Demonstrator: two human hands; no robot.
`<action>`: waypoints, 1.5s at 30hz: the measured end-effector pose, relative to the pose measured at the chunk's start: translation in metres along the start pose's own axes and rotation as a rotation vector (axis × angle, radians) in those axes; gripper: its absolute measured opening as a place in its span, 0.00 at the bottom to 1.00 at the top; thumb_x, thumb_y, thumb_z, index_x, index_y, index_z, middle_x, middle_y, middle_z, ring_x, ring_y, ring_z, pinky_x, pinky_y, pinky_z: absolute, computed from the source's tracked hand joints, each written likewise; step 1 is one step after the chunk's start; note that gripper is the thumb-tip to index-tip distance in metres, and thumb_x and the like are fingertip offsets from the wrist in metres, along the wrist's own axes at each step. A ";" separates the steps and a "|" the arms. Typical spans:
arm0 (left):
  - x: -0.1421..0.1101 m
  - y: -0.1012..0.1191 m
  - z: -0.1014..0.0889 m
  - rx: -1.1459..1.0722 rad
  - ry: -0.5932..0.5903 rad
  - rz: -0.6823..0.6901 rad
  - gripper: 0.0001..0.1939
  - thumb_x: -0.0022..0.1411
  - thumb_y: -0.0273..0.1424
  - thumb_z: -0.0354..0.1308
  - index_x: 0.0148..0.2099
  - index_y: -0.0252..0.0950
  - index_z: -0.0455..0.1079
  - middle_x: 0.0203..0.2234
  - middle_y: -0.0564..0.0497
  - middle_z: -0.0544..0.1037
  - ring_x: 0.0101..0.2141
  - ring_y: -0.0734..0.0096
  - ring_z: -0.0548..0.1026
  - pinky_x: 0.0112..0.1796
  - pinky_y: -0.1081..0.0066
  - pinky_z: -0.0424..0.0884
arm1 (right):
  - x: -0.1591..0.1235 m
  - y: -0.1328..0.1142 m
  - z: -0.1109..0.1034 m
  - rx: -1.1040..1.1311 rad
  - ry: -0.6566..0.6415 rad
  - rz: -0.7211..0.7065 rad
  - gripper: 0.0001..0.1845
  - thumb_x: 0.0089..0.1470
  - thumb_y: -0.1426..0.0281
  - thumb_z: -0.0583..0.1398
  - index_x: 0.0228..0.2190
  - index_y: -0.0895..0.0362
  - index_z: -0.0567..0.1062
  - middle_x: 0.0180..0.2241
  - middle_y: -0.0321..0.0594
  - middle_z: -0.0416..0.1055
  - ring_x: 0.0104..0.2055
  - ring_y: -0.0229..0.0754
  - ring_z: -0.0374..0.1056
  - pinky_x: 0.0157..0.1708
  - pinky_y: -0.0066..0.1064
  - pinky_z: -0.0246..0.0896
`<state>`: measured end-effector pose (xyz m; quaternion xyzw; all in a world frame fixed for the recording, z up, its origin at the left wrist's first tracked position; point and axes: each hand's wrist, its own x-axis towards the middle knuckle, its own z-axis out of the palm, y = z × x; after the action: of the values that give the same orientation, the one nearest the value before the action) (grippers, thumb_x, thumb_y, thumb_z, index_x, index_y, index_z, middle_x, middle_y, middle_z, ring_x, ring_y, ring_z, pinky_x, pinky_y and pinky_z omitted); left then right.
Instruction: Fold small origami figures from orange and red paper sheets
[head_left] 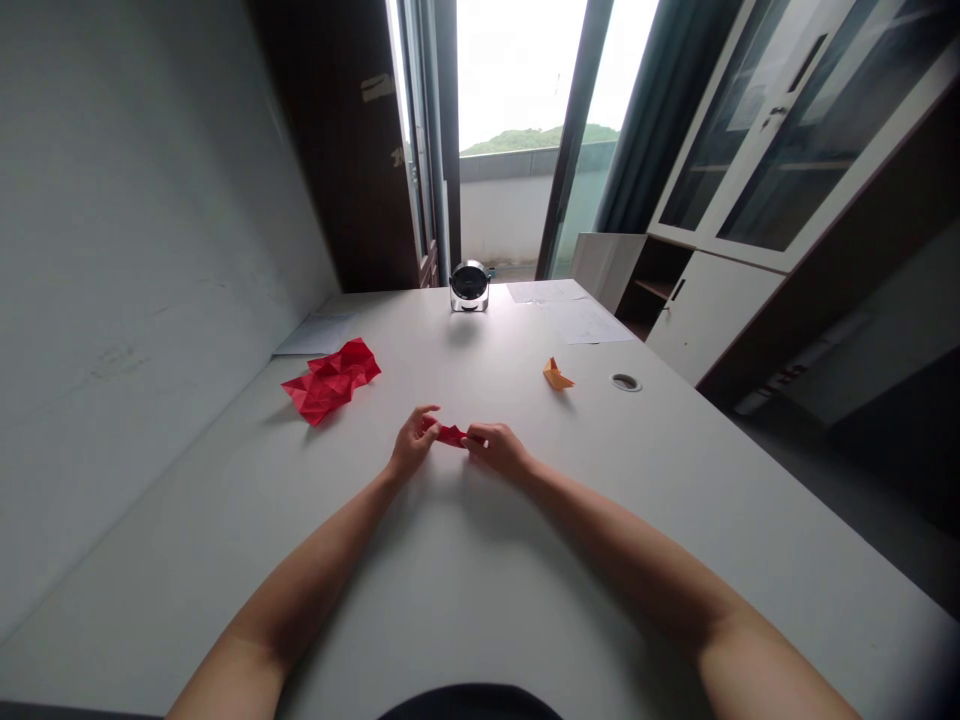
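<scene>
Between my two hands is a small folded red paper boat [452, 436], held just above the white table. My left hand [415, 438] pinches its left end, with one finger raised. On the other end, my right hand [495, 447] grips with thumb and fingers closed. The fingers cover both ends of the paper. A similar orange paper boat [556, 375] rests on the table beyond my right hand. Off to the left lies a creased, unfolded red paper [332, 382].
A small round black-and-silver fan-like device [469, 285] stands near the table's far edge. Paper sheets [589, 322] lie at the back right, another sheet [315, 335] at the back left. A round cable hole [625, 382] is set in the table [465, 580]. A wall borders the left side.
</scene>
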<state>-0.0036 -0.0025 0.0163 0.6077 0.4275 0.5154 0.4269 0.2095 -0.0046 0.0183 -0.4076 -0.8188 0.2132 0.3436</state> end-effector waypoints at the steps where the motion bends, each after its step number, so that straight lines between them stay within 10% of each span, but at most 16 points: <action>1: -0.001 0.001 0.000 0.038 -0.015 0.003 0.16 0.60 0.35 0.58 0.50 0.37 0.70 0.32 0.51 0.76 0.33 0.71 0.76 0.38 0.70 0.72 | 0.000 0.000 0.000 0.000 0.003 0.001 0.14 0.56 0.65 0.56 0.21 0.57 0.71 0.20 0.33 0.66 0.23 0.33 0.54 0.27 0.25 0.49; 29: -0.003 -0.009 -0.001 0.084 -0.138 -0.019 0.15 0.58 0.36 0.61 0.47 0.36 0.76 0.37 0.46 0.81 0.33 0.67 0.77 0.36 0.65 0.75 | 0.001 0.008 0.002 0.090 0.154 0.101 0.10 0.58 0.63 0.57 0.37 0.53 0.76 0.31 0.37 0.76 0.28 0.37 0.65 0.32 0.27 0.59; 45: -0.006 -0.003 0.002 0.268 -0.089 0.085 0.08 0.58 0.35 0.60 0.39 0.40 0.78 0.31 0.49 0.80 0.33 0.66 0.76 0.39 0.66 0.73 | 0.001 0.014 0.005 0.013 0.077 0.061 0.09 0.56 0.64 0.59 0.30 0.54 0.78 0.29 0.37 0.75 0.28 0.37 0.64 0.31 0.27 0.56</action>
<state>-0.0028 -0.0077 0.0120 0.6988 0.4472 0.4440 0.3384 0.2125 0.0041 0.0062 -0.4378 -0.7908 0.2133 0.3707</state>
